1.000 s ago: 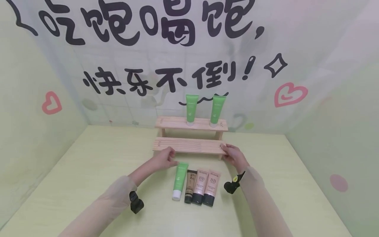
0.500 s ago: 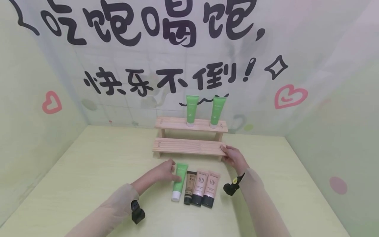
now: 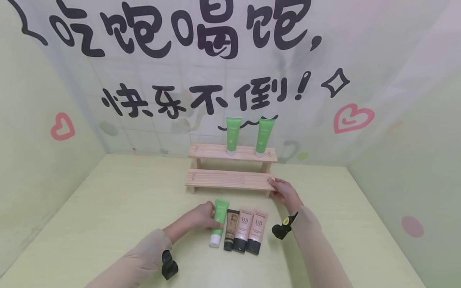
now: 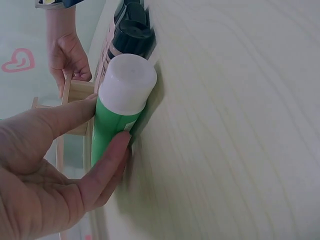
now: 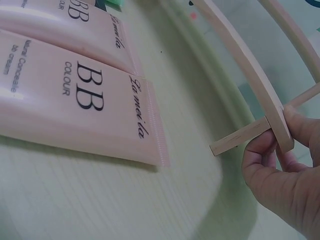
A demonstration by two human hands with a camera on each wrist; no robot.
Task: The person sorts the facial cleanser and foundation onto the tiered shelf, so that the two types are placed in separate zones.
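My left hand [image 3: 202, 216] pinches a green tube with a white cap [image 3: 221, 208] between thumb and fingers; it lies at the left end of a row on the table. In the left wrist view the thumb and fingers [image 4: 112, 160] sit on either side of the green tube just behind its white cap [image 4: 131, 80]. My right hand [image 3: 286, 191] grips the right end of the lower step of a wooden two-step stand [image 3: 227, 179], thumb on top and fingers curled beneath, as the right wrist view shows.
Beside the green tube lie a slim brown tube [image 3: 231, 230] and two pink BB cream tubes, one in the middle [image 3: 244, 230] and one at the right end [image 3: 257, 232]. Two green tubes, one left [image 3: 233, 136] and one right [image 3: 265, 136], stand cap-down on the upper step. A lettered wall rises behind.
My left hand has moved down and right from beside the green tube's top end and now pinches the tube. The right hand has stayed on the stand.
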